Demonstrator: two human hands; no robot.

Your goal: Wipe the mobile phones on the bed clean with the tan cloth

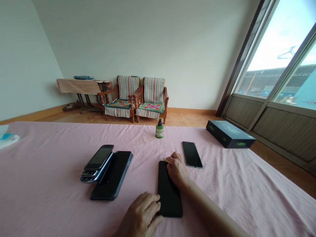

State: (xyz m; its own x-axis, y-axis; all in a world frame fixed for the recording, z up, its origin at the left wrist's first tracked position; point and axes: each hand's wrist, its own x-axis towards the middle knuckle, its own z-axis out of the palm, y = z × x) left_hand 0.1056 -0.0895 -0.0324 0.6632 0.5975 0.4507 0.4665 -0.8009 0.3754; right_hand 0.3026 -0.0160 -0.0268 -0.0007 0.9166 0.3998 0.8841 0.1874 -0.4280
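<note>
A large black phone point(169, 194) lies flat on the pink cloth in front of me. My left hand point(143, 214) holds the phone's lower left edge, fingertips bent against it. Over the phone's upper end, my right hand point(178, 171) is closed with the fingers pinched on a small pale piece point(167, 160), mostly hidden, so I cannot tell its kind. Another dark phone point(192, 154) lies beyond my right wrist. On the left, a small stack of older phones point(100, 158) leans on one side of a big black phone point(116, 177).
A green bottle with a black cap point(159, 130) stands near the far edge of the pink cloth point(49, 184). At the far right sits a black box point(229, 134). White and blue packaging point(8, 140) lies at the left edge. Two wooden chairs point(151, 95) stand against the wall.
</note>
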